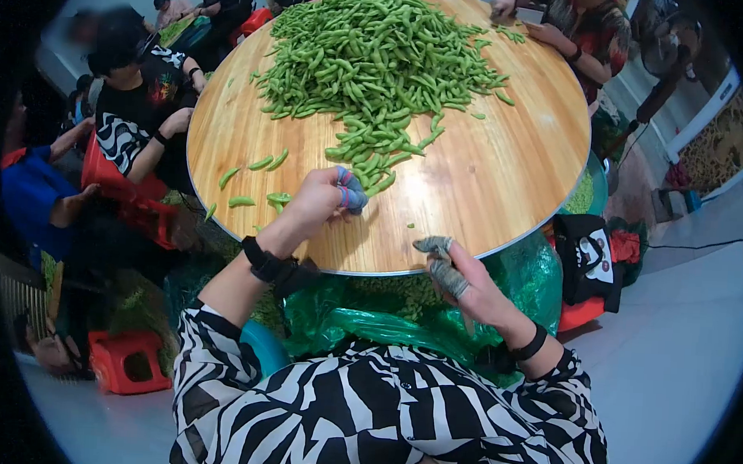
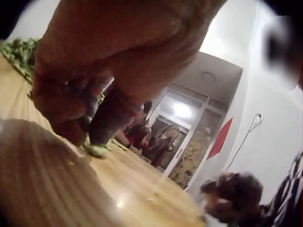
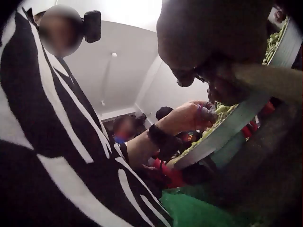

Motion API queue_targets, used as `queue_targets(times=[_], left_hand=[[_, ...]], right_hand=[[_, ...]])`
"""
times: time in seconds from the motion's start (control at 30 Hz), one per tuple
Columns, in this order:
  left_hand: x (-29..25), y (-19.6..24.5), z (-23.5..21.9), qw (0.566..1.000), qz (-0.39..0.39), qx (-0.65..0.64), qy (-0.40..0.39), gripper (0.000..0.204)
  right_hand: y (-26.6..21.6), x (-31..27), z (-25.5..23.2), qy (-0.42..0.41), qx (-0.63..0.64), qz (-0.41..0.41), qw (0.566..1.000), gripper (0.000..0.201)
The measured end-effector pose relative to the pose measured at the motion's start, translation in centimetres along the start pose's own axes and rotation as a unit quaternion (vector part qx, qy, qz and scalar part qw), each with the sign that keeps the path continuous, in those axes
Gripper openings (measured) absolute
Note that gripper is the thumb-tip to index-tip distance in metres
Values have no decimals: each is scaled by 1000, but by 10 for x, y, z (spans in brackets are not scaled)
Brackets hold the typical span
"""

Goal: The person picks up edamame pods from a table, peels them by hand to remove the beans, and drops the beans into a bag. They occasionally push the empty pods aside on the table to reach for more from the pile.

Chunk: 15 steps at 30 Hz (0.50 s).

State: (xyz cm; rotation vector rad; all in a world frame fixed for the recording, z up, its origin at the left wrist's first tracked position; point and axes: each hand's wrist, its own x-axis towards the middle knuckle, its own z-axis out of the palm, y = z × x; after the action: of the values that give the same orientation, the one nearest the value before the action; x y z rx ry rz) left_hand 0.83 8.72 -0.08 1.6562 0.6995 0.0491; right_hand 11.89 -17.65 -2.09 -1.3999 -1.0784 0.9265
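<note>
My left hand (image 1: 316,203), its fingertips wrapped in grey-blue covering, reaches over the round wooden table (image 1: 516,155) at the near end of the green soybean pods. In the left wrist view its thumb and fingers pinch a green pod (image 2: 97,151) close over the wood. My right hand (image 1: 467,284), with thumb and forefinger in grey wrapping, is just past the table's near edge. Its fingers curl round a slender pale tan stick-like piece (image 3: 270,78), part of which sticks out below the hand. A small green bit (image 1: 411,225) lies between the hands.
A big heap of pods (image 1: 379,50) covers the table's far side; several loose pods (image 1: 242,201) lie at left. Green plastic (image 1: 510,284) hangs below the near edge. People sit around, one at left (image 1: 137,89). A red stool (image 1: 129,362) and black bag (image 1: 586,262) stand nearby.
</note>
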Motion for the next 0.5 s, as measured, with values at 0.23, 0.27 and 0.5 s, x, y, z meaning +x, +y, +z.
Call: queue_targets(times=[0.23, 0.27, 0.5], left_hand=[[-47, 5, 51, 968, 63, -233, -67, 13], [-49, 4, 57, 968, 71, -234, -64, 14], [-48, -6, 64, 970, 74, -228, -48, 17]], right_hand=[[-4, 20, 14, 22, 363, 115, 924, 35], [-6, 19, 15, 6, 407, 106, 907, 35], [-3, 16, 17, -54, 513, 87, 852, 38]])
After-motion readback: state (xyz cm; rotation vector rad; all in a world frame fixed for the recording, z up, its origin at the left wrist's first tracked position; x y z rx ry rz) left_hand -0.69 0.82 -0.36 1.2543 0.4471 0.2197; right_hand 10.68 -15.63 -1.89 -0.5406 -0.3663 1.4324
